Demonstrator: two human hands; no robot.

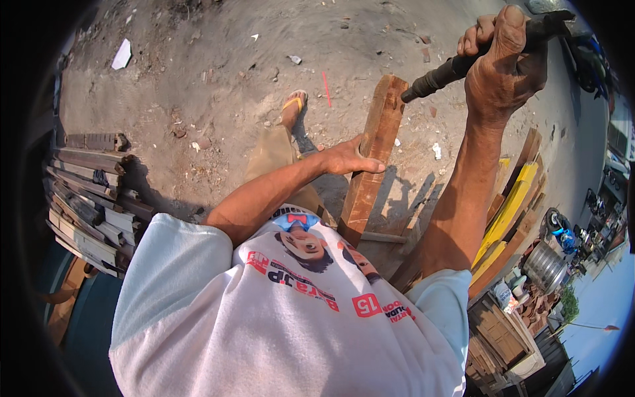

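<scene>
My left hand (pixel 345 157) is closed around a reddish-brown wooden beam (pixel 383 119), its thumb lying across the top face. The beam slants up and away from my body, and its far end looks rough, with a dark hole or notch. At upper right my right hand (pixel 504 83) is wrapped round a thick, dark, bar-like tool (pixel 442 75). The tool's narrow, stepped end is at the far end of the beam; whether they touch I cannot tell. Its other end widens past my knuckles and is partly hidden by my hand.
Stacked wood offcuts (pixel 92 205) lie on the left. Yellow and brown planks (pixel 506 212) lean at the right. My sandalled foot (pixel 293 109) rests on sandy ground (pixel 211 73) strewn with debris. Farther right are a metal drum (pixel 545 266) and a blue motorbike (pixel 561 231).
</scene>
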